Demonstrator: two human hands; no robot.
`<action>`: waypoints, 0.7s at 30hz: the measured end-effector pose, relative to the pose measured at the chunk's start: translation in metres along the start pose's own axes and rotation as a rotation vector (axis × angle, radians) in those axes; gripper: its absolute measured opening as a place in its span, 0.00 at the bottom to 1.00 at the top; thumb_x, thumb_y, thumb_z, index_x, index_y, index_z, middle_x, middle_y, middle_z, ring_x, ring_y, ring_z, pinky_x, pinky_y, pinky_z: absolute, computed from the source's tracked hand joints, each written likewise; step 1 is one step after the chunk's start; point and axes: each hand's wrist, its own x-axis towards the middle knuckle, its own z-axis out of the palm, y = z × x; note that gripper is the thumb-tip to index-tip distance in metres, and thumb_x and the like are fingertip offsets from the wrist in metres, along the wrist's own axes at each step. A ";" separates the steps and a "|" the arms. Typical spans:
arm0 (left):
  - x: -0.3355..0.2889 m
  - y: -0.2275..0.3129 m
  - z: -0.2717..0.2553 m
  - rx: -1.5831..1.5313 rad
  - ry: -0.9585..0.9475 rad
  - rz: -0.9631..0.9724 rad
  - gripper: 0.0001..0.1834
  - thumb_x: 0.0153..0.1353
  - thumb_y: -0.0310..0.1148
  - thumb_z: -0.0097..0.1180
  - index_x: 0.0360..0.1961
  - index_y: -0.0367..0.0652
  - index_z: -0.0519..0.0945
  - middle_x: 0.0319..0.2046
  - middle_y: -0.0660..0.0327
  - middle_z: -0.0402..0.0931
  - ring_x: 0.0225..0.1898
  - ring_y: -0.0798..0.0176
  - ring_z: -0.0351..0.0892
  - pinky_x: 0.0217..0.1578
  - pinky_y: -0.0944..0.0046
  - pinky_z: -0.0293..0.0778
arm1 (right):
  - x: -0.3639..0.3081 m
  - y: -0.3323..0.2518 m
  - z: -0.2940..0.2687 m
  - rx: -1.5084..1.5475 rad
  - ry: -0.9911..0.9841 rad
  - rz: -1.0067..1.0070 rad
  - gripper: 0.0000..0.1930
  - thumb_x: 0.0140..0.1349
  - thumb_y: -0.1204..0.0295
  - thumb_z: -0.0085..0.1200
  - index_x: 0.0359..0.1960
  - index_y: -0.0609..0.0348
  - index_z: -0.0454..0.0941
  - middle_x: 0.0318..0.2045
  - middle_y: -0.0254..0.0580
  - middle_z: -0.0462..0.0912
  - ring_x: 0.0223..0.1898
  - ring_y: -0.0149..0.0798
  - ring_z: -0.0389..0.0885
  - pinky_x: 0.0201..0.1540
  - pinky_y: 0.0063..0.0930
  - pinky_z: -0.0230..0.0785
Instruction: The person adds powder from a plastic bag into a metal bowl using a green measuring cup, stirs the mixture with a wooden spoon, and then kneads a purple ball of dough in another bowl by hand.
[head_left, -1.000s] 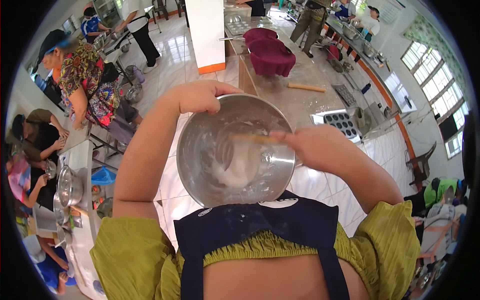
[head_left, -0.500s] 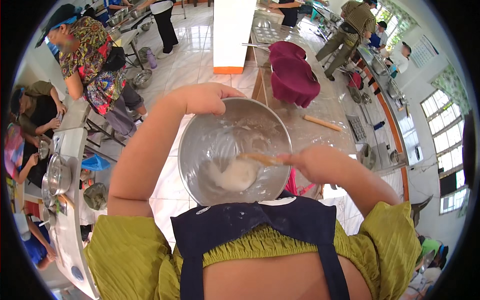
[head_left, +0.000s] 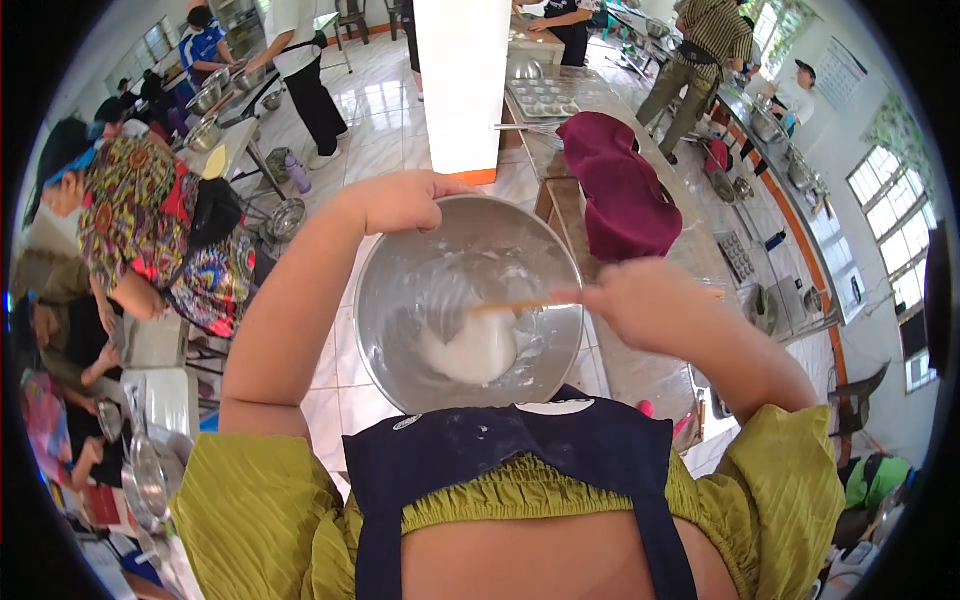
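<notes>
A large steel mixing bowl (head_left: pixel 390 290) is tilted toward me, its lower rim against my dark apron (head_left: pixel 440 450). My left hand (head_left: pixel 405 202) is closed on the bowl's far left rim. In the bowl lies a soft, sticky white dough or batter (head_left: pixel 470 352), with smears up the walls. My right hand (head_left: pixel 645 305) is closed round the handle of a wooden spoon (head_left: pixel 515 304) at the bowl's right side. The spoon reaches across the bowl just above the white mass; its far end is blurred, so I cannot tell whether it touches.
A table (head_left: pixel 625 375) runs along the right, with a maroon cloth (head_left: pixel 615 190) draped over something, a whisk (head_left: pixel 530 128) and a muffin tin (head_left: pixel 545 103) farther back. A white pillar (head_left: pixel 460 90) stands ahead. At left are a person in a patterned shirt (head_left: pixel 135 200) and steel pans (head_left: pixel 150 475).
My right hand and the spoon have moved slightly up, and the spoon lies more level. The surroundings have shifted in view, while my left hand stays on the rim.
</notes>
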 end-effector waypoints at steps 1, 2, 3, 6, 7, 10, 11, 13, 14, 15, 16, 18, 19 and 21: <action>0.007 0.007 -0.012 0.001 -0.014 0.017 0.38 0.38 0.20 0.43 0.58 0.47 0.74 0.42 0.61 0.79 0.41 0.68 0.75 0.42 0.70 0.70 | 0.018 0.006 -0.007 0.017 -0.006 0.023 0.26 0.61 0.76 0.44 0.61 0.37 0.69 0.29 0.44 0.80 0.33 0.46 0.82 0.35 0.43 0.74; 0.013 0.007 -0.020 -0.008 -0.021 0.028 0.38 0.38 0.20 0.43 0.58 0.47 0.74 0.41 0.61 0.79 0.41 0.68 0.75 0.42 0.70 0.70 | 0.037 0.013 -0.013 0.039 0.031 0.102 0.26 0.60 0.76 0.44 0.61 0.39 0.69 0.30 0.44 0.81 0.34 0.46 0.82 0.35 0.43 0.74; 0.023 0.001 -0.027 -0.007 -0.039 0.031 0.38 0.38 0.20 0.43 0.58 0.47 0.74 0.41 0.61 0.79 0.41 0.68 0.75 0.42 0.70 0.70 | 0.049 0.018 -0.015 0.060 0.068 0.181 0.26 0.60 0.76 0.45 0.61 0.40 0.69 0.31 0.44 0.81 0.35 0.46 0.82 0.35 0.42 0.74; 0.044 -0.024 -0.053 -0.008 -0.055 0.085 0.38 0.39 0.20 0.43 0.59 0.47 0.74 0.41 0.61 0.79 0.39 0.69 0.75 0.41 0.70 0.70 | 0.062 0.029 0.001 0.196 -0.092 0.121 0.23 0.62 0.72 0.44 0.60 0.38 0.69 0.29 0.47 0.80 0.32 0.49 0.82 0.34 0.44 0.73; 0.051 -0.030 -0.057 0.020 -0.044 0.073 0.38 0.39 0.20 0.43 0.59 0.47 0.74 0.42 0.61 0.79 0.40 0.68 0.75 0.42 0.70 0.70 | 0.062 0.030 0.004 0.313 -0.132 0.067 0.22 0.63 0.69 0.45 0.60 0.36 0.69 0.26 0.49 0.79 0.30 0.51 0.81 0.34 0.46 0.72; 0.078 -0.028 -0.079 0.003 -0.053 0.088 0.38 0.39 0.20 0.43 0.58 0.46 0.73 0.43 0.61 0.78 0.42 0.68 0.75 0.44 0.70 0.69 | 0.078 0.055 -0.012 0.260 -0.115 0.158 0.23 0.63 0.69 0.45 0.61 0.34 0.68 0.26 0.51 0.80 0.30 0.53 0.81 0.35 0.46 0.72; 0.088 -0.022 -0.084 -0.044 -0.072 0.109 0.37 0.39 0.20 0.43 0.58 0.45 0.73 0.44 0.61 0.78 0.43 0.68 0.75 0.45 0.70 0.69 | 0.086 0.066 -0.019 0.226 -0.102 0.239 0.23 0.63 0.69 0.45 0.61 0.34 0.68 0.26 0.51 0.80 0.30 0.53 0.81 0.35 0.45 0.72; 0.111 -0.017 -0.091 -0.051 -0.109 0.141 0.37 0.39 0.20 0.43 0.59 0.44 0.73 0.45 0.61 0.78 0.43 0.68 0.75 0.45 0.70 0.69 | 0.107 0.086 -0.010 0.238 -0.094 0.319 0.21 0.68 0.70 0.39 0.61 0.35 0.68 0.32 0.51 0.81 0.37 0.50 0.82 0.38 0.45 0.72; 0.121 -0.015 -0.097 -0.057 -0.121 0.168 0.37 0.39 0.20 0.43 0.59 0.44 0.73 0.45 0.62 0.77 0.44 0.68 0.75 0.46 0.70 0.69 | 0.117 0.094 0.000 0.328 -0.123 0.283 0.21 0.67 0.69 0.40 0.61 0.35 0.68 0.33 0.52 0.81 0.37 0.51 0.82 0.38 0.45 0.72; 0.134 -0.016 -0.101 -0.055 -0.115 0.176 0.37 0.39 0.20 0.43 0.59 0.44 0.73 0.45 0.62 0.77 0.44 0.68 0.75 0.46 0.70 0.69 | 0.123 0.101 0.007 0.418 -0.152 0.247 0.21 0.67 0.68 0.40 0.61 0.35 0.68 0.34 0.53 0.81 0.37 0.52 0.82 0.38 0.45 0.72; 0.146 -0.018 -0.104 0.009 -0.094 0.184 0.37 0.40 0.20 0.43 0.58 0.43 0.73 0.46 0.61 0.77 0.45 0.68 0.75 0.47 0.69 0.69 | 0.123 0.106 0.009 0.456 -0.132 0.178 0.20 0.67 0.67 0.40 0.60 0.37 0.69 0.37 0.53 0.81 0.37 0.54 0.81 0.39 0.44 0.72; 0.167 -0.022 -0.115 0.075 -0.066 0.194 0.37 0.40 0.20 0.43 0.58 0.43 0.73 0.46 0.61 0.77 0.46 0.67 0.75 0.48 0.69 0.69 | 0.126 0.132 0.001 0.387 -0.113 0.195 0.20 0.67 0.68 0.40 0.60 0.37 0.70 0.36 0.53 0.81 0.37 0.54 0.81 0.40 0.43 0.72; 0.177 -0.016 -0.119 0.024 -0.064 0.206 0.36 0.40 0.20 0.43 0.58 0.42 0.73 0.46 0.60 0.77 0.47 0.66 0.75 0.49 0.68 0.69 | 0.124 0.144 -0.008 0.333 -0.103 0.226 0.20 0.66 0.69 0.40 0.59 0.37 0.71 0.36 0.53 0.81 0.37 0.54 0.81 0.41 0.42 0.72; 0.200 -0.001 -0.121 -0.035 -0.075 0.223 0.36 0.40 0.19 0.42 0.57 0.42 0.73 0.47 0.58 0.78 0.47 0.64 0.75 0.50 0.67 0.69 | 0.139 0.164 -0.018 0.405 -0.094 0.311 0.21 0.65 0.70 0.41 0.59 0.36 0.71 0.34 0.52 0.82 0.37 0.53 0.81 0.40 0.43 0.72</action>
